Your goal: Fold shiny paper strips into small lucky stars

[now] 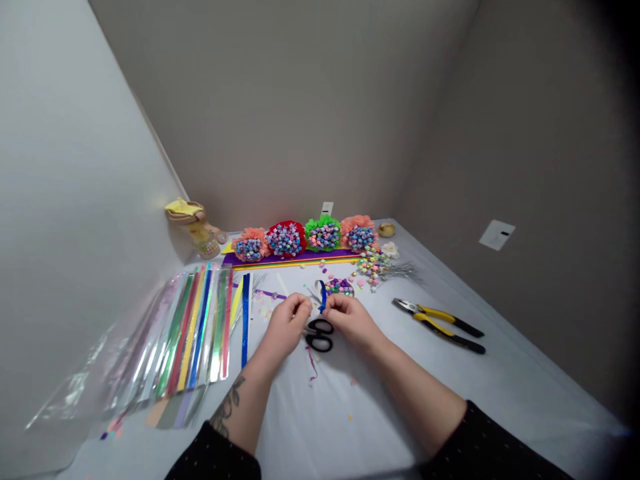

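A shiny blue paper strip point(323, 293) curls upward from the fingertips of my right hand point(353, 319), which pinches it. My left hand point(289, 327) is just to the left with thumb and fingers pressed together; whatever lies in that pinch is too small or hidden to name. Scissors with black handles point(319, 343) lie on the table between and just below the hands, blades partly covered by my left hand. Beyond my right hand sits a heap of small folded paper stars point(340, 287). A longer blue strip point(245, 313) lies left of my left hand.
Clear packs of coloured strips point(190, 333) cover the left side. Pliers with yellow-black handles point(443, 323) lie at right. Behind stand several star-filled tissue-paper flowers point(286, 240), loose stars point(371, 265), thin wires point(403, 271) and a tan boot-shaped container point(200, 230) near the walls.
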The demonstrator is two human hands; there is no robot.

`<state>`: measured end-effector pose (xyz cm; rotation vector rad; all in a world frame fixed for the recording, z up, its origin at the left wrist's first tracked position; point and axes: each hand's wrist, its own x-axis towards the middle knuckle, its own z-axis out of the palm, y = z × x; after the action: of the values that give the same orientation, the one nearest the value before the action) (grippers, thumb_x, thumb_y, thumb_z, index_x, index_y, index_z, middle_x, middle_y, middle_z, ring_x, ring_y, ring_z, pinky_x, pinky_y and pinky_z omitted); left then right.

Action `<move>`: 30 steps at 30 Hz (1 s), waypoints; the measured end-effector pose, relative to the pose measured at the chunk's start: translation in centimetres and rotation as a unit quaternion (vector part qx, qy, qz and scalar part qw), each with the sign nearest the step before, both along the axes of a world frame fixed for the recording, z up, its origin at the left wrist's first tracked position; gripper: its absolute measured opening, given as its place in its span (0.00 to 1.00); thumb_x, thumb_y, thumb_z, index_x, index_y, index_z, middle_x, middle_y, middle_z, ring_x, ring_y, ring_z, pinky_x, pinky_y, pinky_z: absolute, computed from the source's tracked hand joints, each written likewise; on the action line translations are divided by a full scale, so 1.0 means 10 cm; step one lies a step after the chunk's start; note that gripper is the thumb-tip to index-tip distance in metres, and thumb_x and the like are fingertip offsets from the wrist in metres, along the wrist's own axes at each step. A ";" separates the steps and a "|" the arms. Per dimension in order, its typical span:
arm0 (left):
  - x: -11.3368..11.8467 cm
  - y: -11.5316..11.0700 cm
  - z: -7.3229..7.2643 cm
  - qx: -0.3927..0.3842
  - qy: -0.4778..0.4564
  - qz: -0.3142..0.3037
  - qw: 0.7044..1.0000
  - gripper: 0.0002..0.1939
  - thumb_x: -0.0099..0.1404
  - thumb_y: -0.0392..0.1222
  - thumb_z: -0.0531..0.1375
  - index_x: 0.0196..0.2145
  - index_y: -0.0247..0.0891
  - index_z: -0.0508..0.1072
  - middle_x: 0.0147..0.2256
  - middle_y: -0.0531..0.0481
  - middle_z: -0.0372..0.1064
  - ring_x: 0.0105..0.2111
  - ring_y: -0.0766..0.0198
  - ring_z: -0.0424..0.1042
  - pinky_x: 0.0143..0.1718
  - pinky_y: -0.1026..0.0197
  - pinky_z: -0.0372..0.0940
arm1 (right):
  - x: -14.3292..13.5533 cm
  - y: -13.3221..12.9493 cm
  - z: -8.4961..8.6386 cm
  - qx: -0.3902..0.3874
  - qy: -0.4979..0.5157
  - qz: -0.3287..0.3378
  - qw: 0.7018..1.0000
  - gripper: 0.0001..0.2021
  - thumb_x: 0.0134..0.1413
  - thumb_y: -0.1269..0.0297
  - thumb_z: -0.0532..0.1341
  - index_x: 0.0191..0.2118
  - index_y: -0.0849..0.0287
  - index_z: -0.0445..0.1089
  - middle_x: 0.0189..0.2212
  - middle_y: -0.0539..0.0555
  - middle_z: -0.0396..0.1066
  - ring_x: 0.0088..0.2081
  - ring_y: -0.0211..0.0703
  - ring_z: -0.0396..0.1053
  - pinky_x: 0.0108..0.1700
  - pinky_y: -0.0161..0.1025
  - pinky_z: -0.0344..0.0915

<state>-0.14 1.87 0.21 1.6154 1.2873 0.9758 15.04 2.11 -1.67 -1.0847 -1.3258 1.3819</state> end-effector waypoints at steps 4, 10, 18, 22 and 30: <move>-0.01 0.00 -0.02 -0.032 -0.031 -0.039 0.998 0.10 0.59 0.45 0.54 0.26 0.36 0.66 0.24 0.54 0.62 0.26 0.66 0.60 0.28 0.67 0.56 | 0.01 0.00 -0.02 -0.009 0.020 -0.004 1.000 0.05 0.38 0.66 0.57 0.21 0.59 0.59 0.14 0.43 0.53 0.18 0.31 0.48 0.21 0.31 0.46; 0.00 -0.01 0.01 -0.041 -0.042 -0.052 0.997 0.08 0.58 0.42 0.56 0.27 0.35 0.69 0.25 0.52 0.65 0.27 0.66 0.64 0.30 0.66 0.59 | 0.02 0.02 -0.02 0.013 0.004 -0.009 1.000 0.06 0.38 0.65 0.58 0.21 0.59 0.60 0.17 0.44 0.55 0.20 0.32 0.51 0.24 0.31 0.49; 0.02 -0.02 0.01 0.021 0.053 -0.030 0.998 0.07 0.58 0.39 0.54 0.26 0.36 0.69 0.25 0.52 0.67 0.28 0.65 0.65 0.31 0.65 0.59 | 0.01 0.03 -0.03 0.056 -0.064 -0.013 0.996 0.06 0.38 0.65 0.58 0.20 0.60 0.60 0.18 0.46 0.58 0.23 0.34 0.54 0.26 0.32 0.52; 0.03 -0.02 0.00 0.035 0.065 -0.016 0.997 0.07 0.57 0.39 0.54 0.24 0.36 0.67 0.24 0.53 0.65 0.27 0.65 0.63 0.30 0.65 0.59 | 0.02 0.03 -0.02 0.062 -0.089 -0.017 0.994 0.06 0.39 0.63 0.57 0.20 0.59 0.60 0.18 0.47 0.58 0.24 0.35 0.54 0.27 0.32 0.53; 0.03 -0.02 -0.05 -0.023 -0.004 -0.021 0.999 0.09 0.58 0.43 0.54 0.25 0.36 0.68 0.24 0.52 0.66 0.26 0.65 0.64 0.29 0.66 0.59 | 0.01 0.03 -0.01 0.047 -0.070 -0.026 0.996 0.08 0.40 0.62 0.56 0.20 0.59 0.58 0.17 0.45 0.54 0.21 0.33 0.51 0.24 0.31 0.50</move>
<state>0.19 1.72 -0.24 1.5951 1.2555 0.9195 15.16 2.42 -1.75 -1.1600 -1.4384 1.2122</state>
